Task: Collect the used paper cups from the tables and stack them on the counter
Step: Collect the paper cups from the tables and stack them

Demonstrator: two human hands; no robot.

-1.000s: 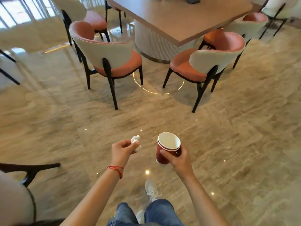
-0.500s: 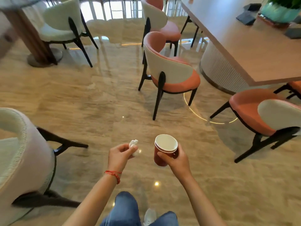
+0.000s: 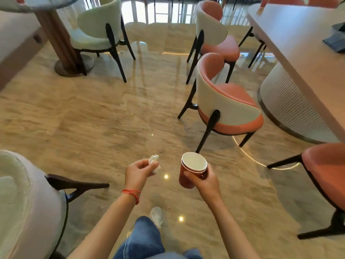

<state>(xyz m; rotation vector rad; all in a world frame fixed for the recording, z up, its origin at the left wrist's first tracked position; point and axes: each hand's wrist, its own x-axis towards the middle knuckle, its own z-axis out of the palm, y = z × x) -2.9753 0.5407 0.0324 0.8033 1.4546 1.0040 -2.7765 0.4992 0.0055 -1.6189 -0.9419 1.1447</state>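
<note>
Risk first, nearest: the nested pair of red paper cups with white insides [image 3: 192, 170] is carried upright above the glossy beige marble floor [image 3: 93, 118], gripped only on one side by the right hand [image 3: 207, 181]; a loose grip or a knock against the white-backed chair with the orange seat [image 3: 227, 109] just ahead could tip or drop the stack, and any dregs would spill on the polished stone, which looks slippery underfoot. The right-hand fingers are curled round the cup wall, thumb [image 3: 190, 173] across the near side below the rims. The left hand [image 3: 138, 172] pinches a small crumpled white paper napkin [image 3: 154, 163] between thumb and curled fingers; a light pinch could let it fall. Farther off, another red paper cup [image 3: 262, 3] stands on the long pale wooden table [image 3: 298, 43] at upper right, likely still to collect.
</note>
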